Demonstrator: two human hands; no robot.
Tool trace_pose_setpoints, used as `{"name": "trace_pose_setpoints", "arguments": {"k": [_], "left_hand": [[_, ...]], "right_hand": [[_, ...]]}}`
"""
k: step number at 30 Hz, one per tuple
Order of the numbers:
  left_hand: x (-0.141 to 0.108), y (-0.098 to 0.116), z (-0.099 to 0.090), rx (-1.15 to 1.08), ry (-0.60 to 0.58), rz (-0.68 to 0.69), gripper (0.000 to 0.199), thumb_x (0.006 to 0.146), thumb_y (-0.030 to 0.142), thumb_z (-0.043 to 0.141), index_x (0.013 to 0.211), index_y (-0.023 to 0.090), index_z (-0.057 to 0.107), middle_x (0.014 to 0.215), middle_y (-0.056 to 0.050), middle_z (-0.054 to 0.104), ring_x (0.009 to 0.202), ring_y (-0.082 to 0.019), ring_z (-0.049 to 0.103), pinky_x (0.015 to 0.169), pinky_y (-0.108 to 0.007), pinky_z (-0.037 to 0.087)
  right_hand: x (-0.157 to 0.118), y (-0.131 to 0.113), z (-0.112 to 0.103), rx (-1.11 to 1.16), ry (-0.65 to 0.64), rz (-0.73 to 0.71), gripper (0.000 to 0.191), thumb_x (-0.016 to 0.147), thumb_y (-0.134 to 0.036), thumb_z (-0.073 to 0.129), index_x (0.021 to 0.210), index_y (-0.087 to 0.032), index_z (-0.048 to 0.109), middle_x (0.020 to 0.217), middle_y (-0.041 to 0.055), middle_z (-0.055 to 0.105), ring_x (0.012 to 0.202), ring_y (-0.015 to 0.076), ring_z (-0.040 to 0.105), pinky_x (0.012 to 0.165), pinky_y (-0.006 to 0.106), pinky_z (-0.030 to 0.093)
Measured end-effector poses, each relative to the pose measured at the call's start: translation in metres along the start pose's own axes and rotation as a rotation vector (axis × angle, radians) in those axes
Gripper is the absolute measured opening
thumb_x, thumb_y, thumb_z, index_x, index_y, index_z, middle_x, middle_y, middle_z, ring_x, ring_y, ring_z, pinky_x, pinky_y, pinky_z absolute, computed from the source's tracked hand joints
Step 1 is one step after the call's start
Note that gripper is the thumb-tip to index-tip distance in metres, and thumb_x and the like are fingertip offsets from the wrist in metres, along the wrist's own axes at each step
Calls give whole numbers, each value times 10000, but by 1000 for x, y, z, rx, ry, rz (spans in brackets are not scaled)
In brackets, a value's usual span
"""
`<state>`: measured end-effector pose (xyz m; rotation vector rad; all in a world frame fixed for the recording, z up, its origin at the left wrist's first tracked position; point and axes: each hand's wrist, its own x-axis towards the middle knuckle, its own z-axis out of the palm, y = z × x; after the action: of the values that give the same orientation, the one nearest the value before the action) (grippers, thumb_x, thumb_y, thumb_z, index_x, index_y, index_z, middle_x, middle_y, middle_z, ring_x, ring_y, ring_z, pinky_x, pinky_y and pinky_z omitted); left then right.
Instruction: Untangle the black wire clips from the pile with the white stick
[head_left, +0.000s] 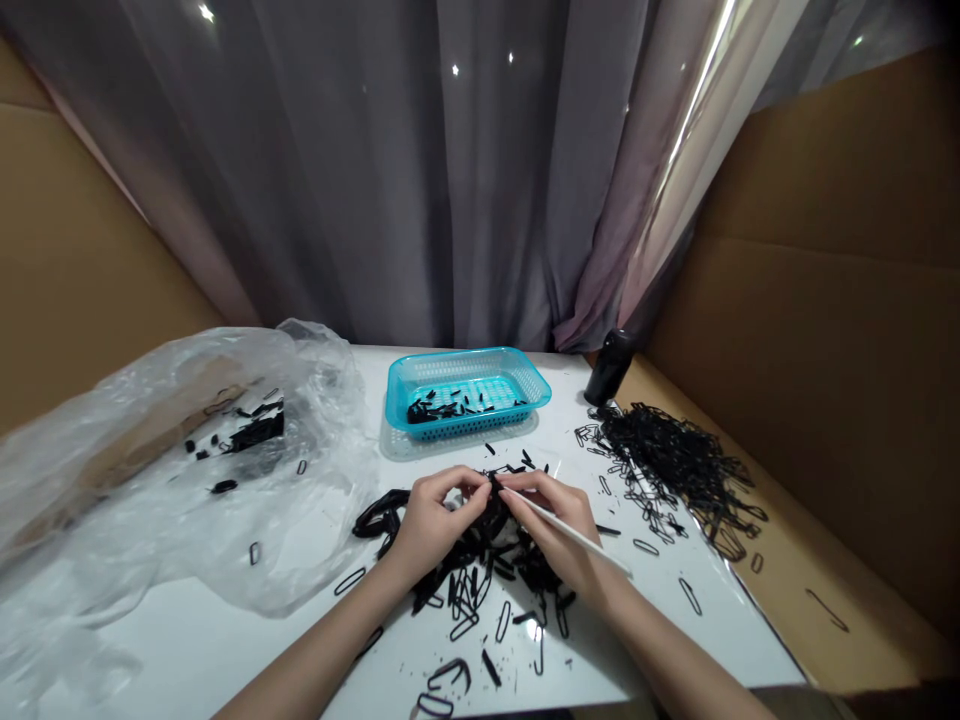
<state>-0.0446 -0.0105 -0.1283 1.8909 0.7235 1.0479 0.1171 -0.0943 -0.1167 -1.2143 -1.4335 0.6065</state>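
Observation:
Both hands meet over a heap of small black pieces (466,588) on the white table. My left hand (441,510) pinches a small black piece (493,480) between thumb and forefinger; its exact shape is too small to tell. Close beside it, my right hand (553,520) has its fingers closed round a thin white stick (574,535), which slants down to the right across the hand. The stick's upper end is at the black piece. Black loops and short strips lie around and under both hands.
Behind the hands, a blue basket (469,365) holds black pieces. A clear plastic bag (187,520) with black bits spreads at left. On the right are a pile of black loops (675,460) and a dark bottle (610,367). Cardboard (840,350) walls both sides; a grey curtain (360,180) hangs behind.

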Motion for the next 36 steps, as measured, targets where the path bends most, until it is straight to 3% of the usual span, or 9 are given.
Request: {"name": "trace_pose_setpoints", "arguments": {"k": [10, 29, 36], "left_hand": [[1, 1, 1, 24, -4, 14, 159, 839, 236, 595, 723, 159, 672, 701, -29, 670, 679, -166, 598, 667, -257, 471], [0, 2, 3, -41, -22, -9, 162, 838, 234, 587, 696, 164, 622, 672, -2, 609, 670, -152, 555, 654, -239, 442], [1, 2, 3, -66, 8, -39, 165, 839, 264, 590, 717, 161, 632, 693, -13, 627, 684, -160, 567, 658, -245, 450]], "right_hand": [[-2, 11, 8, -162, 59, -150, 115, 956, -212, 519, 968, -230, 632, 1007, 44, 735, 934, 188, 703, 849, 306, 525], [-7, 5, 17, -178, 204, -91, 133, 945, -225, 509, 977, -236, 638, 999, 58, 741, 958, 218, 696, 848, 341, 525], [-2, 7, 10, -121, 108, -101, 106, 926, -262, 562, 907, -222, 658, 965, 65, 749, 909, 215, 714, 801, 326, 564]]}}
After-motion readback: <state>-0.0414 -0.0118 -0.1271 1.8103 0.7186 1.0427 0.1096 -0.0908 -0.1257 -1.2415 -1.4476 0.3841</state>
